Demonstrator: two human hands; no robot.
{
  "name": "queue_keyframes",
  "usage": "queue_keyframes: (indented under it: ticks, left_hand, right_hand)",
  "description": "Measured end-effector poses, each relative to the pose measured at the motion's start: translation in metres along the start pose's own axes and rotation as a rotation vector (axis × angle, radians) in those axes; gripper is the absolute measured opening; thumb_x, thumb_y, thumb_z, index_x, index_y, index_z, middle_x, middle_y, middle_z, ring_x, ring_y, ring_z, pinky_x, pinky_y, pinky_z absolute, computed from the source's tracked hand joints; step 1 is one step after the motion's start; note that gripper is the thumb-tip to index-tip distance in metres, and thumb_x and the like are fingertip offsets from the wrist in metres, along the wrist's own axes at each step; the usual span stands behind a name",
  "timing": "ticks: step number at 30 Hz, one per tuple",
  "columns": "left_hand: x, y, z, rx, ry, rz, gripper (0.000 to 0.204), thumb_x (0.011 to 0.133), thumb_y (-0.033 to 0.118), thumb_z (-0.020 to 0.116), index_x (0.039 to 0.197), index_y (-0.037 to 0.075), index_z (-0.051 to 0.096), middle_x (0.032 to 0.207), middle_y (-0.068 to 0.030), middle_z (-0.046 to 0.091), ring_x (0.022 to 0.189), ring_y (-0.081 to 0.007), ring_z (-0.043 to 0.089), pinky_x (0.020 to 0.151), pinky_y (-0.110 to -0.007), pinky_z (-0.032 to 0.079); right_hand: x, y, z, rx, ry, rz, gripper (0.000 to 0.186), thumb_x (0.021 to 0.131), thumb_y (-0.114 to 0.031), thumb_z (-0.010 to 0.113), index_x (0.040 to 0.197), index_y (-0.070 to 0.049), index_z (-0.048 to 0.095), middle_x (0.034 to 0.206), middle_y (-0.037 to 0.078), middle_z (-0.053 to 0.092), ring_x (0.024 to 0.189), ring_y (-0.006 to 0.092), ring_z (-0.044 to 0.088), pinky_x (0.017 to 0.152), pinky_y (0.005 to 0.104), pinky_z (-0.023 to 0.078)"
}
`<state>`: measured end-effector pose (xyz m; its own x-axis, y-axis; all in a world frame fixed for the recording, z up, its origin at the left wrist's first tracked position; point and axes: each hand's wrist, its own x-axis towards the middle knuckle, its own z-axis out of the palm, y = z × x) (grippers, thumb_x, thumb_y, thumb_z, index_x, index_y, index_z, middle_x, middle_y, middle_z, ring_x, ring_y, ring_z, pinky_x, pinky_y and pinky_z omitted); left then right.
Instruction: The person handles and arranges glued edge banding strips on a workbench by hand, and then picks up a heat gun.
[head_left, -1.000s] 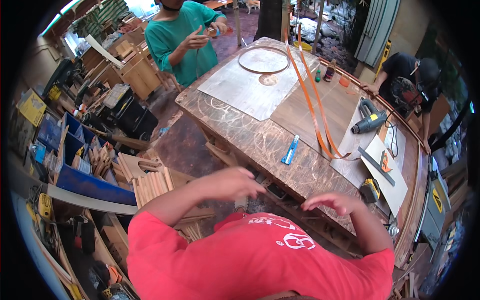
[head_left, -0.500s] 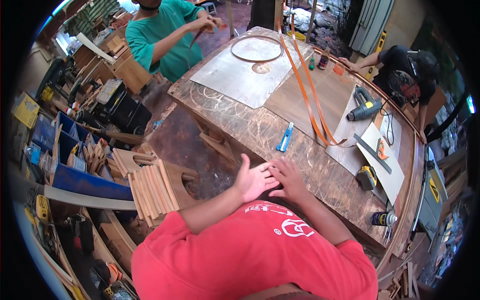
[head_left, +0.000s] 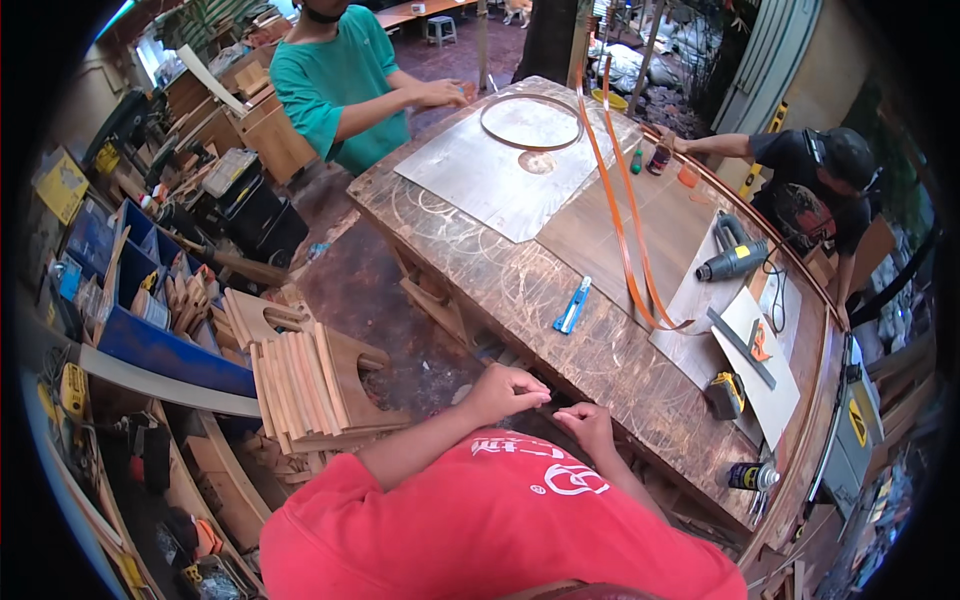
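Close to my chest, just off the near edge of the worktable (head_left: 480, 270), my left hand (head_left: 507, 392) is closed in a pinch. My right hand (head_left: 590, 428) faces it, a small gap apart, its thumb and fingers also pinched. Anything between the fingertips is too small to make out. A blue utility knife (head_left: 573, 305) lies on the tabletop beyond my hands. Two long orange-brown edging strips (head_left: 622, 225) run across the board toward the far side. To the right lie a heat gun (head_left: 738, 260), a try square (head_left: 742, 347) and a yellow-black tape measure (head_left: 726, 396).
A spray can (head_left: 750, 476) stands at the table's right edge. A thin hoop (head_left: 530, 98) rests on the pale sheet (head_left: 450, 185). One person in green (head_left: 335, 85) stands far left; another in dark clothes (head_left: 800, 180) leans at far right. Stacked wooden pieces (head_left: 300, 385) lie left.
My hands have drawn apart from touching, spread fingers into separate pinches, lower and nearer my body. The person in green has lowered their hands; the one at right has shifted an arm. The view has tilted slightly.
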<state>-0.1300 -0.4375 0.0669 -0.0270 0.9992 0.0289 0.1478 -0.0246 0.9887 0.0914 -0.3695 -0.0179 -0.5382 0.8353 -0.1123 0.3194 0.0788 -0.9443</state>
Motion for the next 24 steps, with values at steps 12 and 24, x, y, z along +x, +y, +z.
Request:
queue_keyframes:
  ticks: [12, 24]
  left_hand:
    - [0.041, -0.068, -0.089, 0.026, -0.129, -0.124, 0.021, 0.088, 0.020, 0.060, 0.088, 0.001, 0.068, 0.070, -0.0074, 0.067, 0.066, -0.0111, 0.062, 0.062, -0.027, 0.048]
    - [0.126, -0.149, -0.244, 0.314, 0.064, 0.235, 0.022, 0.083, 0.012, 0.060, 0.103, 0.003, 0.064, 0.104, -0.0148, 0.063, 0.102, -0.0307, 0.058, 0.089, -0.038, 0.045]
  right_hand:
    - [0.063, -0.028, 0.025, 0.172, 0.105, 0.062, 0.018, 0.092, -0.012, 0.056, 0.092, 0.001, 0.068, 0.071, 0.005, 0.066, 0.060, 0.0090, 0.059, 0.056, 0.0215, 0.047]
    - [0.191, -0.125, 0.144, -0.270, -0.087, -0.212, 0.061, 0.081, 0.001, 0.061, 0.137, -0.011, 0.041, 0.137, 0.015, 0.042, 0.113, 0.0228, 0.053, 0.077, 0.0284, 0.050]
